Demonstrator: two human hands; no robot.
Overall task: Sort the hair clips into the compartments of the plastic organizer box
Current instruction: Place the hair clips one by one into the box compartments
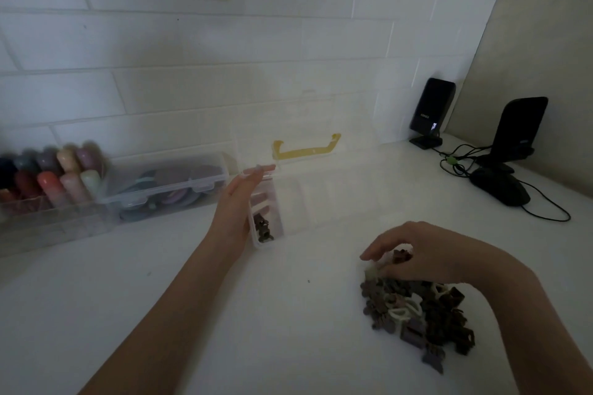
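Note:
A clear plastic organizer box (324, 199) with a yellow handle (305, 147) on its raised lid stands at the middle of the white counter. A few dark brown hair clips (261, 229) lie in its leftmost front compartment. My left hand (239, 199) rests flat against the box's left side, fingers straight. A pile of brown, grey and cream hair clips (420, 314) lies at the front right. My right hand (414, 253) hovers over the pile's far edge and pinches a dark brown clip (401, 255).
At the left against the tiled wall stand a clear bin of coloured rolls (48, 176) and a closed clear case (167, 183) of flat coloured items. Two black stands (431, 112) with cables and a black mouse (500, 186) occupy the back right corner.

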